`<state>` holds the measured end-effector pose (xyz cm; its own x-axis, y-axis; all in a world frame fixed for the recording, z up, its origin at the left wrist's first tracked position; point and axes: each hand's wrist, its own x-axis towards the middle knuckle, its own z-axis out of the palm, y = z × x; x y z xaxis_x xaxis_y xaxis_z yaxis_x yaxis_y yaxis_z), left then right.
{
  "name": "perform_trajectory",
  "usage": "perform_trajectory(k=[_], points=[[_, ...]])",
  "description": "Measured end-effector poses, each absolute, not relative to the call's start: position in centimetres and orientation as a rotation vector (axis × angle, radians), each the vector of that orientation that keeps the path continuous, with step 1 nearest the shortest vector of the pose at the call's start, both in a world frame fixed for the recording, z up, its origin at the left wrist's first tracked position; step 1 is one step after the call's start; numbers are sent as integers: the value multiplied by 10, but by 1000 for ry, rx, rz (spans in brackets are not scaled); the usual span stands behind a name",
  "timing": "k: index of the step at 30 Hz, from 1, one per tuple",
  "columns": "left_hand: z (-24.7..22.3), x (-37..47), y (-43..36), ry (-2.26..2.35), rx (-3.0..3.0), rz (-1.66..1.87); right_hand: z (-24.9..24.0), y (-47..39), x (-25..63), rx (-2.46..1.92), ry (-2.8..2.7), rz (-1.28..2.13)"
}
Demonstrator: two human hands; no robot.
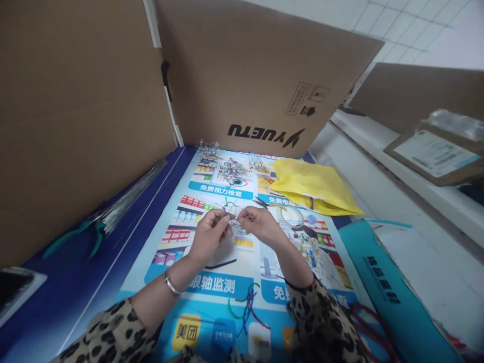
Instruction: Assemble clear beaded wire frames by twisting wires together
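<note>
Brown cardboard panels point(257, 75) stand beyond and left of the grip; pale tiling point(408, 25) shows farther right.

Looks part matt, part shiny.
Shows dull cardboard on the panel point(257, 80), polished metal on the bracelet point(172, 283), bare-metal sheen on the wire bundle point(134, 195).

Cardboard point(242, 75) is blocking twelve o'clock, a yellow pouch point(317, 184) two; nine is leaving your left hand point(210, 233) room before pliers point(100, 231).
</note>
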<state>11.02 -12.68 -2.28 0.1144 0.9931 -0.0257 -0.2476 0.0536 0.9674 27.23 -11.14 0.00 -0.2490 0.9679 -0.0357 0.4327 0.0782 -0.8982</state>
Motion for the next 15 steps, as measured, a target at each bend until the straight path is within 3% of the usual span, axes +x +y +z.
perform_trajectory(k=[8, 15], points=[[-27, 114, -128, 1086, 1083, 1265, -5, -112, 267, -1445, -1794, 962], [-20, 111, -128, 1296, 1265, 1261, -1, -114, 260, -1376, -1545, 1215]])
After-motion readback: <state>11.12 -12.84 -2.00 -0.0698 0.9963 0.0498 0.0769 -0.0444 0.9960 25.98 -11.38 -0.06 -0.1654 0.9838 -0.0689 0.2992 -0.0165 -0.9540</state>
